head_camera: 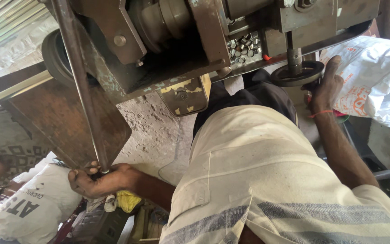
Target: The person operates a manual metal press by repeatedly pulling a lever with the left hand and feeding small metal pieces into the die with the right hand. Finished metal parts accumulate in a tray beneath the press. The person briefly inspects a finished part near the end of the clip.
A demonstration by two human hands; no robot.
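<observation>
Seen from the head camera, a seated worker's left hand (96, 180) is clenched around the lower end of a long steel lever rod (80, 86), whose top runs out of frame. The right hand (327, 86) rests against the rim of a dark round die plate (297, 72) under the press machine (181, 40); its fingers are hidden behind the plate, so the grip cannot be told. Small metal pieces (243, 47) lie heaped on the machine bed. A white printed sack (375, 77) sits at the right, partly cut off.
</observation>
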